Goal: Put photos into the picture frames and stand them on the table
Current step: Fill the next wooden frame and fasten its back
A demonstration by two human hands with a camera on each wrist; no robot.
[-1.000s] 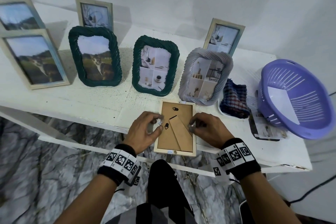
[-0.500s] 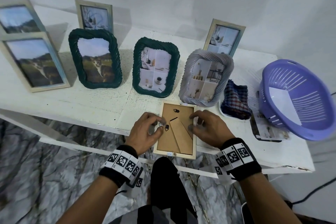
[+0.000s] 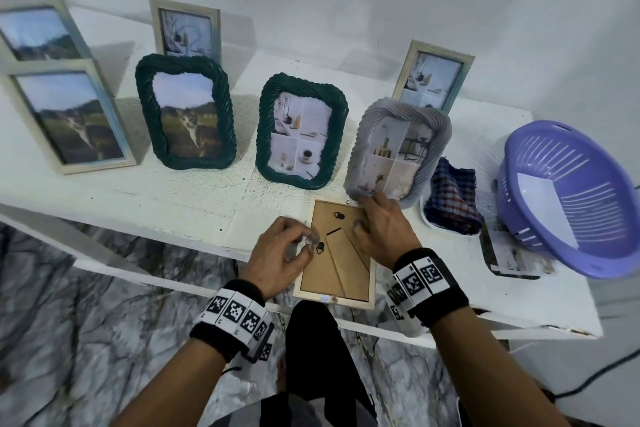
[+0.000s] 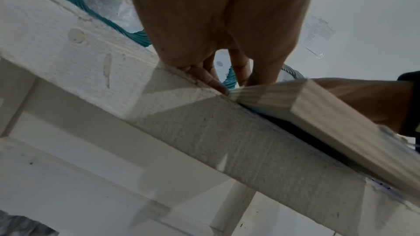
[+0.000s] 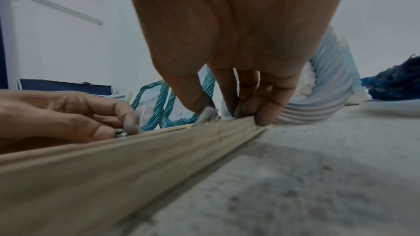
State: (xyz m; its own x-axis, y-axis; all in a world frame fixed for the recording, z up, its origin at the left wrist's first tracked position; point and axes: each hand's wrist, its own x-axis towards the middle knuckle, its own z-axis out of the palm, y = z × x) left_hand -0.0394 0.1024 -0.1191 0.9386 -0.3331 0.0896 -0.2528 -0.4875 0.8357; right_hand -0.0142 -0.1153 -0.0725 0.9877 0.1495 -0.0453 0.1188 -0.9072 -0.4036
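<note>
- The left hand (image 3: 281,255) pinched a small clip (image 3: 310,241) at the left edge of the frame (image 3: 337,253), fingers curled around it.
- The right hand (image 3: 382,229) lay on the frame's far right edge, fingers bent over the rim, steadying it.
- The frame lay face down at the near edge of the table (image 3: 173,204), brown backing and folded stand up.
- Judged step: fastening the backing. Next would be turning the remaining clips, then swinging out the stand.
- Seven filled frames stood behind; the basket (image 3: 571,198) sat right.
</note>
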